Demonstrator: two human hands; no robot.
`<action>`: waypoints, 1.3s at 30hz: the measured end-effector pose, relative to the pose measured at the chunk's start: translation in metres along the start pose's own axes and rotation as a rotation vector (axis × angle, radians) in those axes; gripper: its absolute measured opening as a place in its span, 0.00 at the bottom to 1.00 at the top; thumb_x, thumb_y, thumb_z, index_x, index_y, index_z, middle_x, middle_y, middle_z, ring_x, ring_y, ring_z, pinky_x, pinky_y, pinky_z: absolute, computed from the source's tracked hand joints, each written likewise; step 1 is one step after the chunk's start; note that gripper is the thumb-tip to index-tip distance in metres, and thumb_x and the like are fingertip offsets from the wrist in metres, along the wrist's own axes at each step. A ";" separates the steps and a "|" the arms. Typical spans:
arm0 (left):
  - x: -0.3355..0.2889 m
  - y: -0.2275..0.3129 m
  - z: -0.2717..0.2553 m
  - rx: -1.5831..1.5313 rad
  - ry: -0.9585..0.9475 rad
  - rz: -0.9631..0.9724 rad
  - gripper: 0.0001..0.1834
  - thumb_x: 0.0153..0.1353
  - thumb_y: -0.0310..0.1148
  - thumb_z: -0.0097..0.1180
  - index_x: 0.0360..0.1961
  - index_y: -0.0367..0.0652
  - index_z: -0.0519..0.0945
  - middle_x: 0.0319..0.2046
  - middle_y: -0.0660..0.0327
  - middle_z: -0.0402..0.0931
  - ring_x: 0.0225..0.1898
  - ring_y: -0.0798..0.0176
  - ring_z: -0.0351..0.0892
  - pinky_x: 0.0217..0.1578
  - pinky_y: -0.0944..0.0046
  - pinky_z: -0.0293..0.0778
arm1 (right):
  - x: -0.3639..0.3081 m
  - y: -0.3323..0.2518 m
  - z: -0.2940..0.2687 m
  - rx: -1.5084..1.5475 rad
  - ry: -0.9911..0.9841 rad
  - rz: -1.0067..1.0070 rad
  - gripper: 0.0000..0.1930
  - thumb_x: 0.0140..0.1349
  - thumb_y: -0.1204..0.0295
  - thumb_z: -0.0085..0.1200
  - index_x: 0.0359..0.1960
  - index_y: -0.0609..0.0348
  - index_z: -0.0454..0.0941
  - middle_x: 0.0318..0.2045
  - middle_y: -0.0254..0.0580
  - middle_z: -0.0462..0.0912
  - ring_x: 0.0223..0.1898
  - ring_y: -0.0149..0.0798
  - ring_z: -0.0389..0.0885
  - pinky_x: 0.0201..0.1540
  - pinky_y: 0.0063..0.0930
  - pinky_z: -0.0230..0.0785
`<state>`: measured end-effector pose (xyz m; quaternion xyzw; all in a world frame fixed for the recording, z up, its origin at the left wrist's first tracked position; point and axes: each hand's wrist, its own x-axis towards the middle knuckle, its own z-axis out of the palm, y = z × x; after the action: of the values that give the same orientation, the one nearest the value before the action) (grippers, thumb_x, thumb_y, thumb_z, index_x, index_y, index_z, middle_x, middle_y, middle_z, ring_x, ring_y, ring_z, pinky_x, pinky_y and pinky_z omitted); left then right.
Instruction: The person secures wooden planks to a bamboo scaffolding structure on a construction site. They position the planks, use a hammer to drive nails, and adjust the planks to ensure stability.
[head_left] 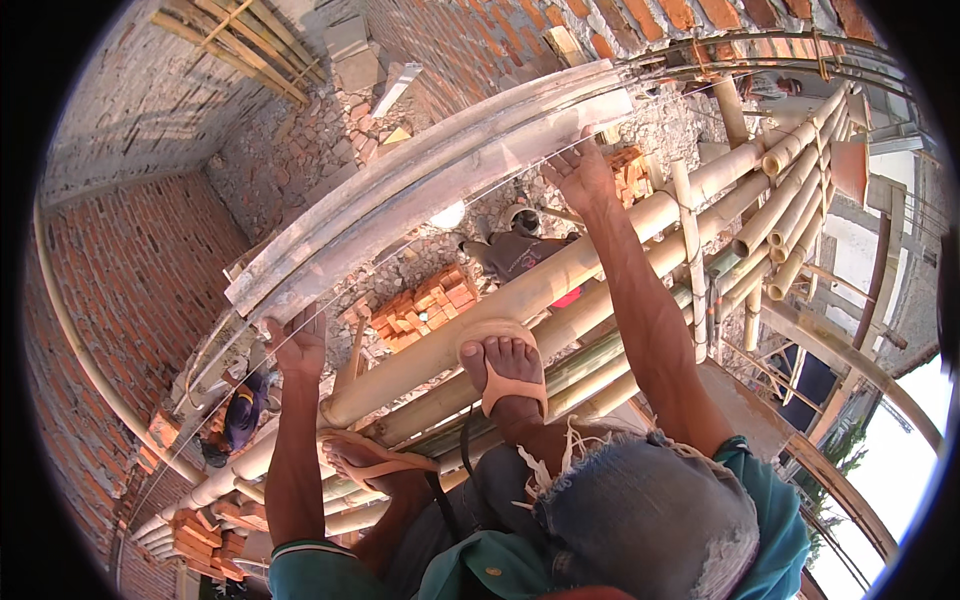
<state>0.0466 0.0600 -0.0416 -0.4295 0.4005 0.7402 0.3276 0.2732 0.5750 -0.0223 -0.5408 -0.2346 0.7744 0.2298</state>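
Teal shirt [475, 562], short sleeves; left sleeve [325, 574] has white and dark banding at the hem, right sleeve [765, 505] a dark edge. One small round button [493, 572], brownish, on the shirt front. Jeans [640, 520] faded grey-blue, worn pale in patches, ragged whitish threads [545, 465] hanging off the torn edge. Sandals [517, 384] tan, thong type, broad smooth straps, rounded toe. Left hand [298, 350] and right hand [583, 180] both bare, forearms bare too.

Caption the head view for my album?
Left hand and right hand at a long board, sandals on bamboo poles, bricks below.
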 end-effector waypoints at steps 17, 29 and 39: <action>0.010 -0.038 0.034 -0.231 0.093 0.362 0.31 0.67 0.54 0.60 0.64 0.47 0.74 0.64 0.55 0.75 0.67 0.49 0.72 0.70 0.41 0.69 | 0.042 0.017 0.021 0.216 -0.069 -0.170 0.26 0.77 0.54 0.47 0.66 0.58 0.67 0.64 0.50 0.74 0.66 0.54 0.71 0.69 0.63 0.65; 0.008 -0.060 0.040 -0.265 -0.017 0.447 0.37 0.68 0.56 0.61 0.69 0.47 0.67 0.61 0.54 0.70 0.64 0.45 0.71 0.66 0.38 0.70 | 0.053 0.007 0.021 0.061 -0.245 -0.225 0.28 0.77 0.56 0.47 0.71 0.56 0.61 0.72 0.49 0.64 0.73 0.54 0.62 0.76 0.63 0.55; 0.006 -0.060 0.046 -0.228 0.042 0.447 0.39 0.71 0.53 0.59 0.72 0.43 0.61 0.65 0.53 0.67 0.68 0.44 0.66 0.67 0.40 0.67 | 0.049 0.006 0.023 0.014 -0.167 -0.236 0.28 0.79 0.55 0.40 0.72 0.59 0.59 0.73 0.54 0.61 0.75 0.58 0.58 0.76 0.65 0.53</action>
<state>0.0768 0.1294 -0.0515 -0.3798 0.4062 0.8254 0.0970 0.2358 0.5976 -0.0553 -0.4416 -0.3096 0.7858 0.3028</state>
